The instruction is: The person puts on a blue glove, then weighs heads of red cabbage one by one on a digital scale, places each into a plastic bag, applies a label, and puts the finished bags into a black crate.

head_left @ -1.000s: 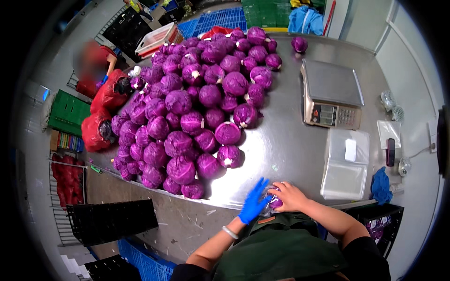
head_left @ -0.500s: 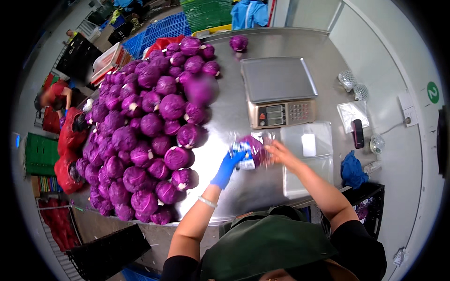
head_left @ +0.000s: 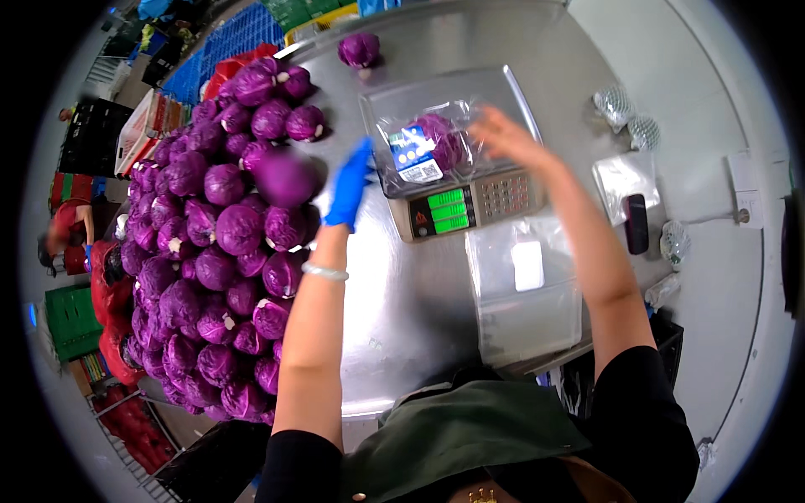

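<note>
Bagged red cabbage [head_left: 444, 138], between both hands a half-second earlier, is now lying on the scale [head_left: 503, 199] toward the worktop's [head_left: 377, 344] far edge, so the scale is bearing it and its display [head_left: 449, 210] is glowing green. Gloved left hand [head_left: 347, 189] is hovering beside, fingers straight, mostly together, gripping nothing; right hand [head_left: 511, 141] is hanging by the cabbage's right end, fingers loosely spread (blurred; contact unclear). Loose cabbages [head_left: 213, 268] are crowding the worktop's left edge, clear bags [head_left: 528, 325] are lying by its near edge, and a white wall [head_left: 721, 335] is bordering its right.
</note>
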Tool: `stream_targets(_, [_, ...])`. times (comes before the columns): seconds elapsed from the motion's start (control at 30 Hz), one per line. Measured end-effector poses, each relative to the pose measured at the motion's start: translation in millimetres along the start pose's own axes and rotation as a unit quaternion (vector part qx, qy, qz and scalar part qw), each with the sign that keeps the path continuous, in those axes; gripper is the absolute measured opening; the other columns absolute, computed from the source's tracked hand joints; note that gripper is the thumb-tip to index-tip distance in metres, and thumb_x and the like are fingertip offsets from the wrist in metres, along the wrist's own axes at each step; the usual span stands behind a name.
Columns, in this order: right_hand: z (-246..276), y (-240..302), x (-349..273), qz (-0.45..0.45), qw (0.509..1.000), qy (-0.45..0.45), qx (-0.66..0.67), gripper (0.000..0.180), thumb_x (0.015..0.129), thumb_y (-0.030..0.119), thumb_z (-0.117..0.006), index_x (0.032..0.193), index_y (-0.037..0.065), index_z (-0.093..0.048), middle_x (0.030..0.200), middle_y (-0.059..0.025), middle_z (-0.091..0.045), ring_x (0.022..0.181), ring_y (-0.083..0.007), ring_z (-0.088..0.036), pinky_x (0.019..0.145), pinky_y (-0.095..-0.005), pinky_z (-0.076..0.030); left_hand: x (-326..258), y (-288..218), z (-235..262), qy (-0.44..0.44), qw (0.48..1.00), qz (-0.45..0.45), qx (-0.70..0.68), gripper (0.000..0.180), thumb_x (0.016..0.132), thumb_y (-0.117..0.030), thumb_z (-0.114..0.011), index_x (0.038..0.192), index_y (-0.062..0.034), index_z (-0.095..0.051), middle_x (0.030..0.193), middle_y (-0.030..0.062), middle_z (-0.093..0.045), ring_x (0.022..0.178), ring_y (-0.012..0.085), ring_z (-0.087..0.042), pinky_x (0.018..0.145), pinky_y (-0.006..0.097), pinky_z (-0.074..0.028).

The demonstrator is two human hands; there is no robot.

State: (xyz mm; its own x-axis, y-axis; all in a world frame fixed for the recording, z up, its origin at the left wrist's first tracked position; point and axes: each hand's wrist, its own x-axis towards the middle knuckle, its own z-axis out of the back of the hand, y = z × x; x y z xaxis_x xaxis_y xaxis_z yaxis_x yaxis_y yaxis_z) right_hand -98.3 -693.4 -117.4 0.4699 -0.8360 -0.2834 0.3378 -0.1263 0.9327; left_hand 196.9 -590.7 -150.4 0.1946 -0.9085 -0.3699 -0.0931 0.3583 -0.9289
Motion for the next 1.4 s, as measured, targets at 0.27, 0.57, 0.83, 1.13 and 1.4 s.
stream_targets(0.27, [61.3,-27.0,-27.6,0.04,0.989,-0.134,0.041,0.078,0.086,0.052,-0.059,0.143,0.006,-0.033,0.132,-0.0117,-0.052,0.12,-0.0218,-0.05,0.101,-0.0356,-0.038,-16.2,30.9,111.9,-0.187,0.97,-0.115,-0.102,0.047,0.101,-0.036,-0.038,0.131,-0.0022,-0.048,0.127,0.0122,-0.057,0.103,0.0227,-0.058,0.094,0.035,-0.042])
stream_targets(0.57, [-46.4,-11.6,-21.5,0.018,0.916,-0.024,0.4,0.063,0.079,0.041,-0.073,0.123,0.001,-0.05,0.116,-0.0131,-0.061,0.102,-0.0182,-0.061,0.088,-0.033,-0.051,-50.1,-18.5,-120.8,0.017,0.989,-0.144,-0.024,0.042,0.094,-0.019,-0.056,0.13,0.0007,-0.049,0.121,0.0092,-0.057,0.107,0.0176,-0.055,0.096,0.032,-0.041])
stream_targets(0.83, [14.1,-157.0,-263.9,0.166,0.597,-0.067,0.782,0.054,0.089,0.041,-0.06,0.13,0.009,-0.049,0.131,-0.011,-0.053,0.121,-0.0248,-0.05,0.108,-0.0433,-0.035,-237.2,-18.1,-186.3,0.251,0.897,-0.333,0.147,0.064,0.088,-0.017,-0.059,0.143,0.0001,-0.032,0.145,0.0142,-0.038,0.122,0.0282,-0.047,0.1,0.039,-0.037])
stream_targets(1.13, [41.8,-255.3,-697.4,0.023,0.591,-0.586,0.554,0.054,0.086,0.054,-0.056,0.124,0.016,-0.056,0.124,-0.0051,-0.06,0.114,-0.0231,-0.055,0.105,-0.047,-0.037,-252.3,96.1,-146.6,0.316,0.908,-0.06,0.269,0.031,0.09,0.003,-0.052,0.121,0.004,-0.058,0.119,0.0115,-0.061,0.104,0.0158,-0.058,0.09,0.029,-0.048])
stream_targets(1.4, [1.4,-406.5,-836.9,-0.069,0.567,-0.635,0.52,0.06,0.09,0.049,-0.054,0.138,0.015,-0.042,0.136,-0.0061,-0.05,0.125,-0.0241,-0.048,0.107,-0.042,-0.034,-242.5,126.1,-188.7,0.256,0.865,-0.224,0.369,0.017,0.082,0.007,-0.062,0.099,0.0029,-0.066,0.097,0.0103,-0.065,0.086,0.0174,-0.061,0.078,0.027,-0.048])
